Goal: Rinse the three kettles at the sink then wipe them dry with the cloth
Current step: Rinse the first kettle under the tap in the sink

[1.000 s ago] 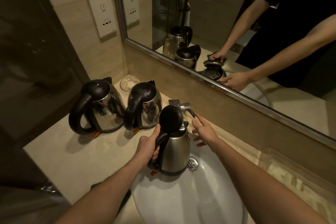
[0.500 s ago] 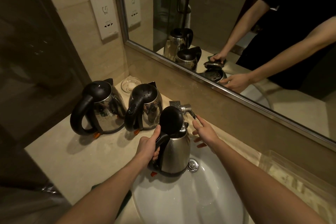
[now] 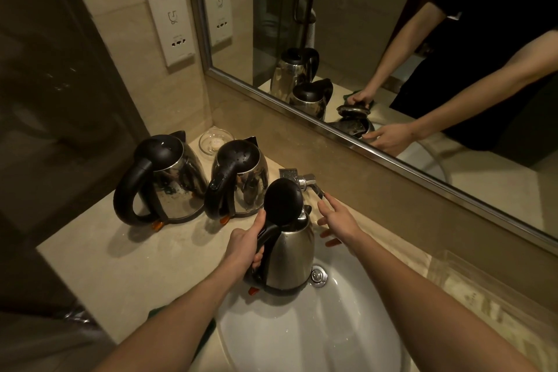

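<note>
A steel kettle (image 3: 291,254) with its black lid flipped up stands over the white sink (image 3: 326,332), under the chrome tap (image 3: 303,183). My left hand (image 3: 246,243) grips its black handle. My right hand (image 3: 338,217) reaches past the kettle with fingers straight, its fingertips at the tap lever (image 3: 319,192). Two more steel kettles stand closed on the counter to the left, one at the far left (image 3: 169,181) and one beside it (image 3: 241,181). A dark green cloth (image 3: 157,312) peeks out under my left forearm.
A small glass dish (image 3: 215,140) sits in the counter's back corner behind the kettles. A wall socket plate (image 3: 170,24) is above it. A large mirror (image 3: 392,39) runs along the back wall. A clear tray (image 3: 483,290) lies on the counter at the right.
The scene has barely changed. My right hand stays at the tap lever and my left hand keeps hold of the kettle handle.
</note>
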The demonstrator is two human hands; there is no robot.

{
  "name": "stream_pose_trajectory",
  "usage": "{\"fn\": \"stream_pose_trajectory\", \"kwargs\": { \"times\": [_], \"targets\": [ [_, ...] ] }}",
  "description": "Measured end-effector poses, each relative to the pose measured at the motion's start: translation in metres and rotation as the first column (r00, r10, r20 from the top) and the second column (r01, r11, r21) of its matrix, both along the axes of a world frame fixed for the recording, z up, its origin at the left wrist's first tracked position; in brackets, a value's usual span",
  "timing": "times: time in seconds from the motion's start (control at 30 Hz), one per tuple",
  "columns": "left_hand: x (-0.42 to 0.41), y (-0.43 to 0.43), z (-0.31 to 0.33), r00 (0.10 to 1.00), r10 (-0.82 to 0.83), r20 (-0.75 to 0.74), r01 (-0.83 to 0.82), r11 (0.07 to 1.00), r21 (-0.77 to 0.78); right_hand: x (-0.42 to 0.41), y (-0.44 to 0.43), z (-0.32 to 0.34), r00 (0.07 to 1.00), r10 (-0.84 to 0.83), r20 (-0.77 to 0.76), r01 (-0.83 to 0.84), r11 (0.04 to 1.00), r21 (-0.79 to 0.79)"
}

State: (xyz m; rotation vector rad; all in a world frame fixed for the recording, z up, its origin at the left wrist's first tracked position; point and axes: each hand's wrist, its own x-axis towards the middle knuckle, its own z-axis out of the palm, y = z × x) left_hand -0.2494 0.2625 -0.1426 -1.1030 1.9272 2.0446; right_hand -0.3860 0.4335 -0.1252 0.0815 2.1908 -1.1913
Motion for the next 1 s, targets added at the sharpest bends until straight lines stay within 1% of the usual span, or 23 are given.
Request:
{"fn": "stream_pose_trajectory", "kwargs": {
  "times": [0.47,1.0],
  "targets": [
    [0.0013,-0.0002,-0.0017,1.0,0.005,-0.009,-0.005,1.0,-0.017,0.0005,-0.0008,0.0003,1.0,0.0,-0.004,0.0,1.0,0.001],
    [0.0019,0.0008,0.0002,1.0,0.012,-0.007,-0.012,1.0,0.006,0.002,-0.0004,0.0005,1.0,-0.011,0.006,0.011,1.0,-0.003]
  ]
}}
